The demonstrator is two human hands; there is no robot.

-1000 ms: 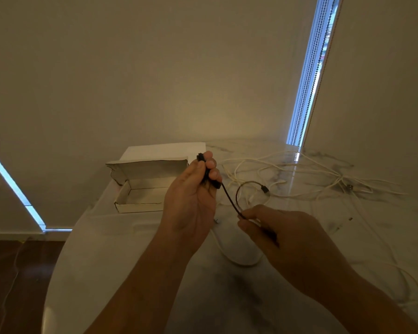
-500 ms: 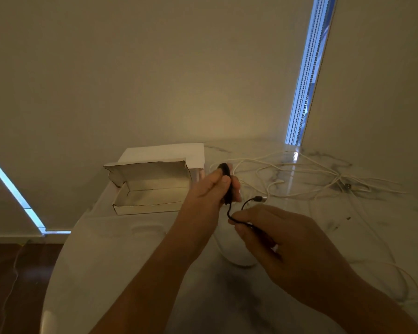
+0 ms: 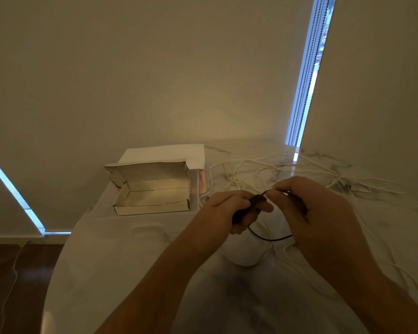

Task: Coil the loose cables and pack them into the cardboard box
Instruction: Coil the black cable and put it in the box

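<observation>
The left hand (image 3: pixel 229 210) is curled round a small dark bundle of the black cable (image 3: pixel 247 209), thumb pressed over the top, and the right hand (image 3: pixel 307 208) pinches the same cable just beside it, fingertips nearly touching the left thumb. Both are raised above the middle of the tabletop (image 3: pixel 135 261). A slack loop of the black cable hangs below and between the two hands (its free end is hidden under the right palm).

The bundle's long axis runs slantwise, from low near the left wrist up toward the right fingertips. The cardboard box (image 3: pixel 152 189) stands open at the tabletop's far left edge, lid tilted back, well apart from the bundle and off to the left of it. The left hand is the nearer one and already carries the coil, so it looks best placed to drop it in once the hanging loop is wound up. The white cables (image 3: pixel 270 165) lie uncoiled across the far right of the tabletop.
</observation>
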